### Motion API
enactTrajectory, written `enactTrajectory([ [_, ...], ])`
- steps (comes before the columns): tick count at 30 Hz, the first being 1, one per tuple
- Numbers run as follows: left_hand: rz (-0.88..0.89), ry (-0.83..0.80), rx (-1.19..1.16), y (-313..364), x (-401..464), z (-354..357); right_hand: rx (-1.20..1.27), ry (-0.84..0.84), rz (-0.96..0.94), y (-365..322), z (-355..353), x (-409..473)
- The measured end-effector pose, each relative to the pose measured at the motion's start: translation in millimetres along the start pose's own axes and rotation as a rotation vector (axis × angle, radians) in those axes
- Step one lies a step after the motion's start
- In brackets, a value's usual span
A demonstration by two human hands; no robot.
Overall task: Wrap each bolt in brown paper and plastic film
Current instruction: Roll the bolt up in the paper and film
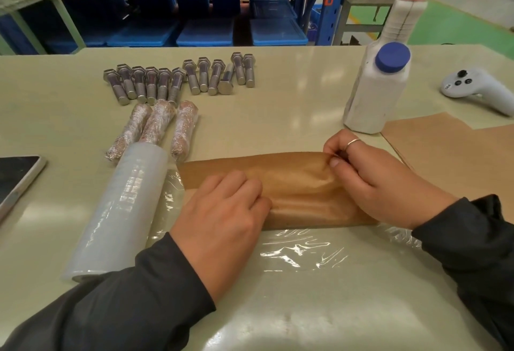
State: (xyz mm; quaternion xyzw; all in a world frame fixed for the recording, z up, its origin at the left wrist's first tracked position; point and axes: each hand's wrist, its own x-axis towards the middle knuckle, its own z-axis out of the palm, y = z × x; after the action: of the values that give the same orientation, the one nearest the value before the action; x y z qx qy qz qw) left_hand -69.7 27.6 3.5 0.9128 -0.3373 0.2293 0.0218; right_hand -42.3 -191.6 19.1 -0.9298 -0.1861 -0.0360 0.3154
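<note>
While the pale green bench (306, 95) carries everything, the largest task piece is the clear plastic film sheet (303, 250) spread at the near middle: thin, clingy and quick to crease, so best lifted by a free edge. Left of it lies the long cloudy roll of plastic film (122, 214), light and apt to roll. On the film sits the brown paper sheet (294, 181), folded into a long bundle; it looks crisp, holds a fold and would tear if tugged. No bolt shows inside it; I judge one lies within, heavy and hard. The left hand (222, 209) presses its curled fingers down on the bundle's left part, and the right hand (372, 175) pinches the paper's right end in a narrow grip; the ends seem the sound places to hold. Far left, three wrapped bolts (155, 128) lie side by side, slick under film. Beyond them a row of bare grey steel hex bolts (178, 78) waits. No writing or brand can be read anywhere.
</note>
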Motion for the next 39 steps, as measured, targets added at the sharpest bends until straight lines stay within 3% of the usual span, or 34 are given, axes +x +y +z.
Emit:
enactTrajectory([
  [4,-0.004,-0.055,-0.06,-0.1,-2.7,4.2,0.025,-0.15,0.053,-8.9,-0.8,-0.1],
  [9,-0.02,-0.084,-0.094,-3.8,-1.0,4.3,0.166,-0.21,0.109,-8.7,-3.1,0.5],
  [13,-0.028,0.015,-0.097,-3.3,-0.6,-1.8,0.245,-0.26,0.105,-9.3,-0.9,-1.3],
  [18,-0.168,0.185,-0.033,4.5,0.8,-7.9,0.235,-0.292,-0.037,-10.8,-1.5,-2.5],
  [25,0.005,-0.007,-0.086,-7.7,-0.2,-10.1,0.221,-0.336,-0.108,-7.2,-2.5,-4.2],
  [30,0.124,-0.064,0.045,-1.7,1.4,-16.0,0.258,-0.535,-0.05,-5.7,-14.5,-8.6],
  [35,0.077,-0.19,-0.071,-2.4,-5.4,-17.1,0.188,-0.713,0.006,-7.8,-23.8,-9.0],
  [39,0.002,-0.142,-0.082,-2.0,-0.7,-13.3,0.192,-0.786,0.031,-9.7,-30.1,-9.4],
])
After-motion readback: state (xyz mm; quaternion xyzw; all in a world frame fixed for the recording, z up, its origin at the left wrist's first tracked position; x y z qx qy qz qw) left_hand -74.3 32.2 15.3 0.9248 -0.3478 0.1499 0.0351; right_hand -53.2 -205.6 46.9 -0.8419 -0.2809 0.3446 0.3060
